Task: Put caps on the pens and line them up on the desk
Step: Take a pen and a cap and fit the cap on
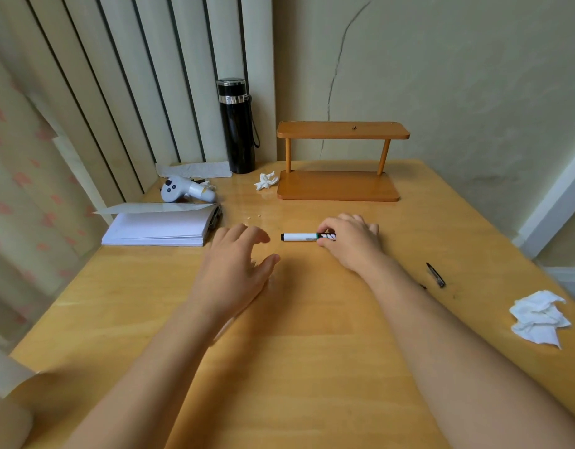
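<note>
A white marker [299, 237] with black ends lies crosswise on the wooden desk [312, 351], near its middle. My right hand [352, 239] pinches the marker's right end between thumb and fingers; that end is partly hidden. My left hand [237, 264] hovers just left of the marker, fingers spread, holding nothing. A slim black pen [435, 274] lies alone on the desk to the right of my right forearm.
A wooden two-tier shelf [339, 186] stands at the back, a black flask [236, 124] to its left. A paper stack [156, 226] and a white controller [185, 189] sit at the left. Crumpled tissues lie at the back [265, 181] and right edge [539, 315].
</note>
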